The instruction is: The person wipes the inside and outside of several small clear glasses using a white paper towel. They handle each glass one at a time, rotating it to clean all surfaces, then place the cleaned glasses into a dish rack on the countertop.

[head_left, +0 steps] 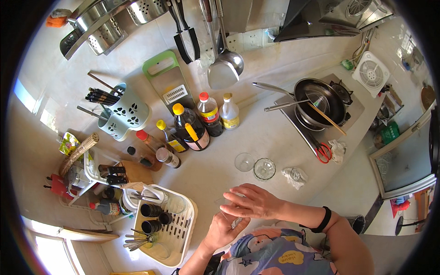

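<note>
In front of the apron, my left hand (225, 229) and my right hand (257, 202) meet around a clear, glass-like item (220, 202). Only a faint edge of it shows past the fingertips, so its shape is mostly hidden. My right hand lies across the top, palm down, while the left grips from below and nearer my body. Just beyond them on the counter stand a plain clear glass (244, 162) and a glass with a scalloped rim (264, 169). A crumpled white cloth or tissue (295, 177) lies to their right.
Left of my hands is a cream draining tray (188, 237) with black cups and utensils. Sauce bottles (192, 130) line the wall beside a knife block (135, 173). At the right, a wok (319, 103) sits on the gas stove near red-handled scissors (323, 153).
</note>
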Demonstrator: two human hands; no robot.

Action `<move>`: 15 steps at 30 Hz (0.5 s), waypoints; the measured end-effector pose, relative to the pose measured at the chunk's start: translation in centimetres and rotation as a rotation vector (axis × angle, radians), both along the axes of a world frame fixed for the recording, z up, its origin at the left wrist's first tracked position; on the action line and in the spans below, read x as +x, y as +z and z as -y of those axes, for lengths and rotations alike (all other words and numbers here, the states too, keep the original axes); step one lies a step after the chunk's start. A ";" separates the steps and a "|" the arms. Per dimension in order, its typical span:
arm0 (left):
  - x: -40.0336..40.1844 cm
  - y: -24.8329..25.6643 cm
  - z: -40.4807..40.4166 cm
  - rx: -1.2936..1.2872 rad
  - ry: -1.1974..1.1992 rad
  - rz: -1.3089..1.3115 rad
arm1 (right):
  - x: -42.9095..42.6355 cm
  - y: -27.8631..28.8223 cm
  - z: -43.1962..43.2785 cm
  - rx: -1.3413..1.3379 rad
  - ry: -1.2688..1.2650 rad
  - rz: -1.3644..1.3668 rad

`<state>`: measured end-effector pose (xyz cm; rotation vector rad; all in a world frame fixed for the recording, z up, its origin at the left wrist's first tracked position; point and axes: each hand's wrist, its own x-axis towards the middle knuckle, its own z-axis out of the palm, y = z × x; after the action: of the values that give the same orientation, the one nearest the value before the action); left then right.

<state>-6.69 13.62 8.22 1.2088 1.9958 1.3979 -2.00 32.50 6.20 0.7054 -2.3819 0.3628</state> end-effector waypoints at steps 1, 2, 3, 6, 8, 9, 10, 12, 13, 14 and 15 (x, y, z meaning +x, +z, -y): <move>0.1 -0.3 0.1 0.035 0.012 0.056 | -0.2 0.3 0.2 0.035 -0.032 -0.088; 0.0 -0.6 0.2 0.072 0.044 0.112 | -0.2 0.6 0.3 0.026 -0.025 0.026; 0.2 -1.0 0.2 0.110 0.076 0.170 | -0.2 1.0 0.4 0.010 -0.028 0.134; 0.2 -1.9 0.4 0.086 0.274 0.670 | -0.4 1.8 0.1 -0.199 0.074 0.443; 0.4 -2.1 0.4 0.265 0.353 1.046 | -0.7 2.1 -0.4 -0.484 0.148 0.644; 0.6 -2.1 0.4 0.347 0.345 1.086 | -0.8 2.2 -0.5 -0.457 0.164 0.627; 0.8 -2.0 0.5 0.435 0.353 1.127 | -0.8 2.3 -0.5 -0.446 0.178 0.594; 1.3 -1.7 0.6 0.527 0.270 1.089 | -0.7 2.5 -0.7 -0.397 0.178 0.495; 1.8 -1.6 0.6 0.483 0.257 0.901 | -0.6 2.6 -0.8 -0.444 0.185 0.533; 1.8 -1.4 0.8 0.453 0.212 0.750 | -0.5 2.6 -0.9 -0.489 0.198 0.576; 2.0 -1.2 0.9 0.432 0.141 0.586 | -0.3 2.7 -1.0 -0.536 0.209 0.619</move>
<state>-4.73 12.68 7.05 0.6882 1.4319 2.0408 -2.34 33.47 8.89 0.6423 -2.5700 1.4218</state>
